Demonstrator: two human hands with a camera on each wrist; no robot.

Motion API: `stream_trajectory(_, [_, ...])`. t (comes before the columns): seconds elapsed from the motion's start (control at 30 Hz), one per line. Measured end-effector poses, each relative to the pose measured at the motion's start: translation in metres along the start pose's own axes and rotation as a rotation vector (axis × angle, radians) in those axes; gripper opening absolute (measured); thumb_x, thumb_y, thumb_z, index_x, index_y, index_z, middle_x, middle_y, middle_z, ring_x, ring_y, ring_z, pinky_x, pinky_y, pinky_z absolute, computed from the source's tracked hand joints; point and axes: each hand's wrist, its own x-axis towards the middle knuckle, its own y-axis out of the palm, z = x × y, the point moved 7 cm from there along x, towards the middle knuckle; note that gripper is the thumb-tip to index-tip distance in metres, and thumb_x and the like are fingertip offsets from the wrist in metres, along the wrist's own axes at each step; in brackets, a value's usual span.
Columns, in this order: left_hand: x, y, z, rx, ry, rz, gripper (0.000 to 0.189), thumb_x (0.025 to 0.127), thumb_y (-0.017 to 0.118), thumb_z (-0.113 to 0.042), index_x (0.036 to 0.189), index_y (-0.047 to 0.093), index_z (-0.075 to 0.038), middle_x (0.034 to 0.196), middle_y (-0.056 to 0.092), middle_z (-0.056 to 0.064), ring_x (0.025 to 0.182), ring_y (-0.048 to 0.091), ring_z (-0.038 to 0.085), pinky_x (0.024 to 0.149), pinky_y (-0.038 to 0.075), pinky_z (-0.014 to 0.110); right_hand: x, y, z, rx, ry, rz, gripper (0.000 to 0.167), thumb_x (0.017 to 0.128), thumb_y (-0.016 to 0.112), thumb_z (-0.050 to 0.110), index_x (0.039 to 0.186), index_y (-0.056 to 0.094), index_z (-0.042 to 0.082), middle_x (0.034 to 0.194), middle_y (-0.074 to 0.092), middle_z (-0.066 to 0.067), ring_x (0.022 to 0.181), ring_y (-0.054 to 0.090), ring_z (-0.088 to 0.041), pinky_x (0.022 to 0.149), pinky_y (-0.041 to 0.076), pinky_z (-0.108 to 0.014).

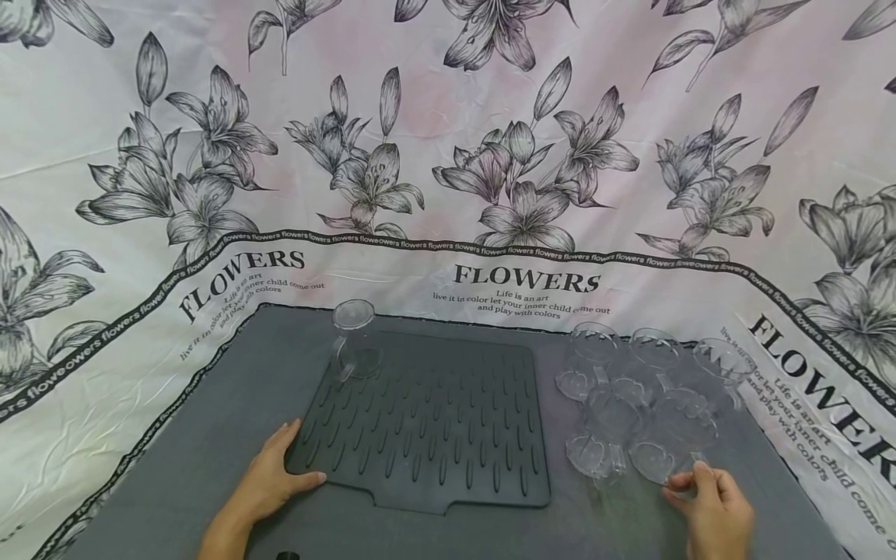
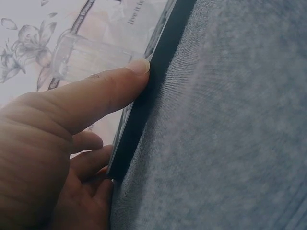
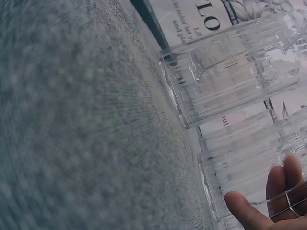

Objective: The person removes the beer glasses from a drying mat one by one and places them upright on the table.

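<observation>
A dark ribbed drying mat (image 1: 434,420) lies flat on the table. My left hand (image 1: 269,470) grips its near left corner, thumb along the front edge and fingers at the left side; the left wrist view shows the thumb (image 2: 115,86) right at the mat's edge (image 2: 139,115). At the mat's far left corner stands one clear mug (image 1: 357,342), its handle facing left. To the right of the mat, my right hand (image 1: 717,505) pinches the handle of a clear mug (image 1: 652,460) at the front of a group. In the right wrist view, fingers (image 3: 283,187) curl at that handle.
Several other clear mugs (image 1: 647,350) crowd together at the right, some overlapping in view. Behind the grey table (image 1: 231,373) hangs a flower-print cloth (image 1: 392,179). A small black object (image 1: 288,555) shows at the bottom edge.
</observation>
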Motion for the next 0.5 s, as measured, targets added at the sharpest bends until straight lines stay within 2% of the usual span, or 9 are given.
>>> stream_trajectory(0.17, [0.001, 0.0, 0.0, 0.004, -0.009, 0.007, 0.116, 0.07, 0.085, -0.045, 0.151, 0.019, 0.006, 0.15, 0.014, 0.036, 0.135, 0.013, 0.055, 0.1, 0.022, 0.07, 0.008, -0.005, -0.011, -0.005, -0.048, 0.04, 0.037, 0.098, 0.057, 0.014, 0.068, 0.049, -0.007, 0.06, 0.061, -0.007, 0.057, 0.062, -0.013, 0.05, 0.055, -0.029])
stream_trajectory(0.37, [0.0, 0.0, 0.001, 0.007, -0.012, 0.005, 0.116, 0.07, 0.085, -0.044, 0.15, 0.019, 0.007, 0.149, 0.015, 0.037, 0.134, 0.013, 0.056, 0.1, 0.022, 0.07, 0.008, -0.004, -0.01, 0.001, -0.009, 0.044, 0.037, 0.098, 0.057, 0.014, 0.071, 0.05, -0.01, 0.061, 0.061, -0.009, 0.058, 0.061, -0.014, 0.051, 0.056, -0.03])
stream_trajectory(0.43, [0.0, 0.0, 0.001, 0.009, -0.009, 0.001, 0.116, 0.07, 0.085, -0.044, 0.15, 0.02, 0.008, 0.149, 0.016, 0.037, 0.134, 0.014, 0.056, 0.1, 0.022, 0.069, 0.006, -0.005, -0.008, -0.031, -0.006, 0.043, 0.036, 0.098, 0.058, 0.017, 0.073, 0.051, -0.009, 0.062, 0.062, -0.007, 0.059, 0.061, -0.012, 0.051, 0.056, -0.028])
stream_trajectory(0.5, [0.001, 0.001, 0.001, 0.011, -0.006, -0.002, 0.115, 0.07, 0.086, -0.043, 0.15, 0.02, 0.008, 0.149, 0.016, 0.037, 0.134, 0.014, 0.055, 0.1, 0.022, 0.069, 0.005, -0.007, -0.004, -0.112, 0.0, 0.041, 0.036, 0.099, 0.056, 0.022, 0.08, 0.053, -0.009, 0.065, 0.063, -0.002, 0.063, 0.061, -0.009, 0.052, 0.055, -0.024])
